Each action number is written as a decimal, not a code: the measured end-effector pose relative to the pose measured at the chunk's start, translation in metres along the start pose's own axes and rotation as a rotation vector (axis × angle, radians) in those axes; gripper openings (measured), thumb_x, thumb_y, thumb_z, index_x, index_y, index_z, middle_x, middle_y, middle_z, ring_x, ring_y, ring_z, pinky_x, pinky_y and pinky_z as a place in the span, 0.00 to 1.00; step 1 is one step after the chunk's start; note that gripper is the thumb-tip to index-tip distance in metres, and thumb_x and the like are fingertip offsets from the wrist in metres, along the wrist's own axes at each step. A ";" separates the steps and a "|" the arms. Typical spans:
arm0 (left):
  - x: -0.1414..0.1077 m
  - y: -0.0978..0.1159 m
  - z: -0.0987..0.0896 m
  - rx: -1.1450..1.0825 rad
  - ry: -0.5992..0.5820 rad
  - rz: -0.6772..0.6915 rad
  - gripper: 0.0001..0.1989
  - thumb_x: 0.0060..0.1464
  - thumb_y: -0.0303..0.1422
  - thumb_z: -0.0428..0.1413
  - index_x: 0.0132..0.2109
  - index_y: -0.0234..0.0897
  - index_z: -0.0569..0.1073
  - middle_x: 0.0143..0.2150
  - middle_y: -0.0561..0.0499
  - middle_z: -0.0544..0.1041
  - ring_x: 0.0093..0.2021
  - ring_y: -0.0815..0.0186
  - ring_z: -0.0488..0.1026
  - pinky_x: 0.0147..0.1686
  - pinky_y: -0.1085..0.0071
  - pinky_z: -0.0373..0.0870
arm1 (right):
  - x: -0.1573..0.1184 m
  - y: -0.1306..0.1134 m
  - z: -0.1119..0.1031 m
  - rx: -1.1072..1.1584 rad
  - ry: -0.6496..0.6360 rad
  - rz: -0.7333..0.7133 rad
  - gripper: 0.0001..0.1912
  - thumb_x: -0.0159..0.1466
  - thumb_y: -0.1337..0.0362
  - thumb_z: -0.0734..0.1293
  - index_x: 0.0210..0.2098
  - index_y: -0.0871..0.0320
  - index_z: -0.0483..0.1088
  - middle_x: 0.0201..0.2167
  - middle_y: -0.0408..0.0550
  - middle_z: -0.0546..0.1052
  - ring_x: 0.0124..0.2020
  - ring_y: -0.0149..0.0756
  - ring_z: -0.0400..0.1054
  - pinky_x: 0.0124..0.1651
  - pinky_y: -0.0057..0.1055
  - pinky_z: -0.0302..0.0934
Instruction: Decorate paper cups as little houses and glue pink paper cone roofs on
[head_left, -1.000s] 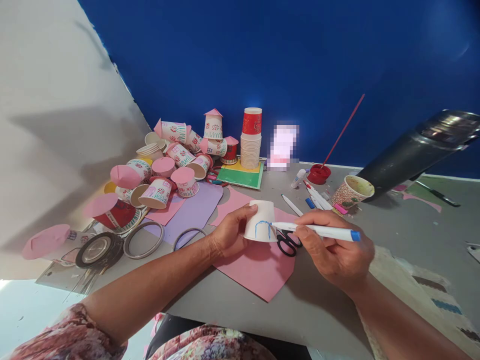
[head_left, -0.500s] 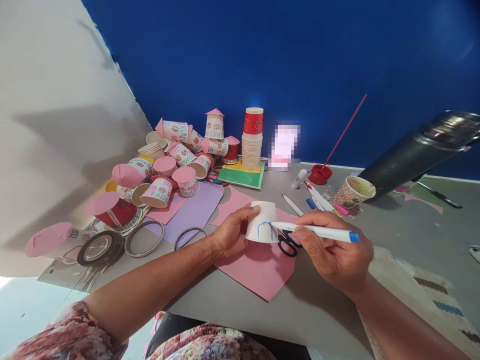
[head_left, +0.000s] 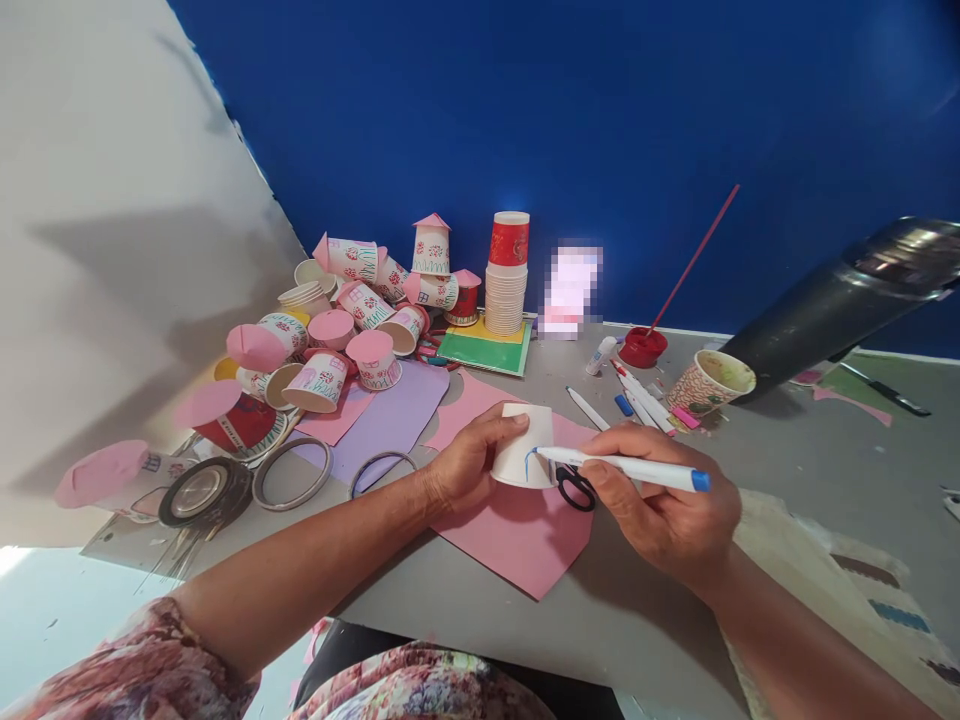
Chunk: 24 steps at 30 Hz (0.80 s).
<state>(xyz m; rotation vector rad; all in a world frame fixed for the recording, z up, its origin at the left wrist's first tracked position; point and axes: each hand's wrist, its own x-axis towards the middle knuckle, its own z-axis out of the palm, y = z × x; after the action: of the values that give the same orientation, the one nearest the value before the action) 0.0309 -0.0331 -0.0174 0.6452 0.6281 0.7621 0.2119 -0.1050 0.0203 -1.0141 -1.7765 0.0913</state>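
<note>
A white paper cup (head_left: 517,462), upside down with its wide rim low, is held by my left hand (head_left: 472,462), the thumb lying on its side. Blue curved lines show on the cup's right part. Closed around a white marker (head_left: 637,468) with a blue end is my right hand (head_left: 667,500); the marker's tip touches the cup near the blue lines. Beneath the cup lies pink paper (head_left: 525,550). Black-handled scissors (head_left: 576,490) rest on it, partly hidden behind the cup and right hand.
Decorated cups with pink paper cones (head_left: 360,305) pile up at the left. Behind stands a cup stack (head_left: 505,300). Tape rolls (head_left: 204,492) lie left front. A patterned cup (head_left: 701,385), markers (head_left: 637,400) and a dark flask (head_left: 817,315) are at the right.
The cup has turned in my left hand, so the blue lines sit further right. The marker tip has shifted slightly left along the cup.
</note>
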 end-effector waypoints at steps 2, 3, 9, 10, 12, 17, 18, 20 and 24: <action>0.000 0.000 0.000 0.010 0.001 0.005 0.19 0.45 0.37 0.70 0.43 0.34 0.77 0.37 0.48 0.80 0.35 0.62 0.76 0.36 0.68 0.69 | 0.000 0.000 0.000 0.000 0.004 -0.006 0.03 0.66 0.68 0.68 0.36 0.56 0.75 0.25 0.43 0.80 0.22 0.32 0.72 0.25 0.29 0.64; 0.000 0.001 0.000 0.012 0.001 0.006 0.19 0.45 0.37 0.70 0.43 0.34 0.77 0.37 0.48 0.80 0.35 0.62 0.76 0.37 0.68 0.69 | 0.000 0.000 0.000 0.002 0.002 -0.006 0.03 0.66 0.68 0.68 0.36 0.56 0.75 0.24 0.43 0.80 0.21 0.32 0.71 0.25 0.29 0.64; 0.000 0.002 0.001 0.023 -0.020 0.013 0.19 0.46 0.37 0.70 0.43 0.33 0.76 0.35 0.48 0.80 0.34 0.62 0.76 0.35 0.68 0.69 | -0.001 0.000 -0.001 0.008 -0.024 -0.009 0.03 0.66 0.68 0.68 0.35 0.56 0.74 0.23 0.41 0.79 0.20 0.31 0.70 0.23 0.28 0.63; 0.000 0.002 0.001 0.023 -0.019 0.014 0.19 0.45 0.37 0.70 0.43 0.33 0.76 0.35 0.47 0.80 0.34 0.62 0.76 0.35 0.68 0.69 | -0.001 0.000 -0.002 0.004 -0.017 -0.013 0.03 0.66 0.68 0.68 0.36 0.56 0.74 0.24 0.42 0.79 0.20 0.31 0.71 0.24 0.28 0.63; 0.001 0.002 0.001 0.023 -0.012 0.013 0.20 0.45 0.37 0.70 0.42 0.33 0.76 0.35 0.47 0.80 0.35 0.62 0.76 0.35 0.68 0.69 | -0.001 0.001 -0.002 -0.003 -0.005 -0.022 0.02 0.66 0.68 0.68 0.36 0.56 0.74 0.25 0.42 0.79 0.21 0.31 0.71 0.25 0.28 0.63; 0.001 0.002 0.002 0.033 0.000 0.013 0.22 0.44 0.38 0.71 0.43 0.34 0.76 0.35 0.49 0.79 0.33 0.63 0.76 0.35 0.68 0.69 | -0.001 -0.002 -0.001 0.017 -0.039 -0.009 0.03 0.66 0.68 0.68 0.36 0.57 0.74 0.24 0.43 0.79 0.21 0.31 0.71 0.25 0.28 0.63; 0.000 0.003 0.003 0.038 0.002 0.012 0.22 0.44 0.38 0.71 0.44 0.34 0.75 0.34 0.49 0.79 0.33 0.63 0.75 0.35 0.68 0.69 | -0.001 -0.002 -0.001 0.021 -0.049 -0.002 0.03 0.66 0.68 0.68 0.36 0.57 0.74 0.24 0.43 0.79 0.20 0.31 0.70 0.25 0.28 0.63; 0.000 0.003 0.003 0.045 0.004 0.015 0.22 0.44 0.38 0.71 0.44 0.34 0.75 0.34 0.50 0.79 0.31 0.64 0.74 0.34 0.69 0.69 | -0.001 -0.002 -0.001 0.025 -0.056 0.009 0.02 0.66 0.68 0.68 0.36 0.57 0.74 0.24 0.43 0.79 0.20 0.31 0.70 0.24 0.28 0.63; -0.001 0.003 0.004 0.054 0.004 0.011 0.22 0.43 0.39 0.71 0.43 0.34 0.75 0.34 0.50 0.79 0.33 0.64 0.75 0.34 0.69 0.69 | -0.002 0.000 0.000 0.023 -0.056 0.009 0.03 0.67 0.67 0.68 0.36 0.57 0.74 0.23 0.43 0.79 0.20 0.31 0.70 0.24 0.28 0.63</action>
<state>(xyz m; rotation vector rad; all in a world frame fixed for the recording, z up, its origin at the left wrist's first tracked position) 0.0315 -0.0331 -0.0124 0.6975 0.6511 0.7587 0.2120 -0.1068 0.0190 -1.0116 -1.8177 0.1474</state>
